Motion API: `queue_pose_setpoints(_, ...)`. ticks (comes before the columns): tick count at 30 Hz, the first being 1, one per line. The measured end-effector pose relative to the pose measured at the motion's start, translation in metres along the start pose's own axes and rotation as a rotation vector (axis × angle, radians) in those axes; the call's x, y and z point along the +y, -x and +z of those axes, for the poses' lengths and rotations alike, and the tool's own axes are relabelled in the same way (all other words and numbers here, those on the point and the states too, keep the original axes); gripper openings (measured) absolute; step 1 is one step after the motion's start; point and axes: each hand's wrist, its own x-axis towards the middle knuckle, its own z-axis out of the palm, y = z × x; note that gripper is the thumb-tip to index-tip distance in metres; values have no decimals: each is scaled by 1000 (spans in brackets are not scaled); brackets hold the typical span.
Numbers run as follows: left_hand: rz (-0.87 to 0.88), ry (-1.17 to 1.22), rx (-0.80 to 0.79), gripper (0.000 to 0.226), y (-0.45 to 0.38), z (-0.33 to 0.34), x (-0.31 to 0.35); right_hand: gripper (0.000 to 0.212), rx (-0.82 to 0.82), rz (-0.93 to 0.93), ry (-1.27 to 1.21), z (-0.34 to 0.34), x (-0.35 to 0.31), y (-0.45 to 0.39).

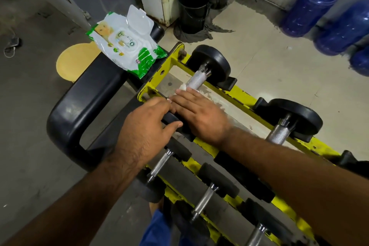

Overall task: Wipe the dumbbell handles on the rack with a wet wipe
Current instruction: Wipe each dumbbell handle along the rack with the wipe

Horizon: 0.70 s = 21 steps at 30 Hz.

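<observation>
Your right hand [199,118] lies flat, fingers straight, pressing the wipe [184,87] onto the handle [196,80] of the far-end dumbbell on the rack [242,97]; likely flat to spread contact along the knurling. Your left hand [147,124] grips that dumbbell's near head [169,119], probably to stop it rolling. Wipe pack [127,46], lid open, sits on the bench [93,90] just beside, within reach.

Under the right hand [199,118] the wet wipe [184,88] shows only a white scrap beyond the fingertips. The left hand [147,124] covers that dumbbell's near end. Blue jugs [339,26] blur rightward.
</observation>
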Motion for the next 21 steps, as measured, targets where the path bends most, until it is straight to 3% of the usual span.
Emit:
queue_pose_setpoints(2,24,-19,-15,26,2,2,1,41,-33,-9,28,-11,16,-2)
queue_pose_setpoints(6,23,-49,-17,26,3,4,3,42,43,249,115,-19,26,-13)
queue_pose_setpoints(10,64,-114,-17,28,5,7,4,38,-82,37,50,-21,12,-6)
queue_pose_setpoints(14,103,-75,-36,27,6,7,0,44,-9,289,174,-27,26,-11)
queue_pose_setpoints(18,109,67,-101,22,0,-1,-13,42,-92,112,91,-22,8,-5)
queue_pose_setpoints(21,90,136,-147,29,-6,-4,-19,43,-30,251,175,-31,24,-6)
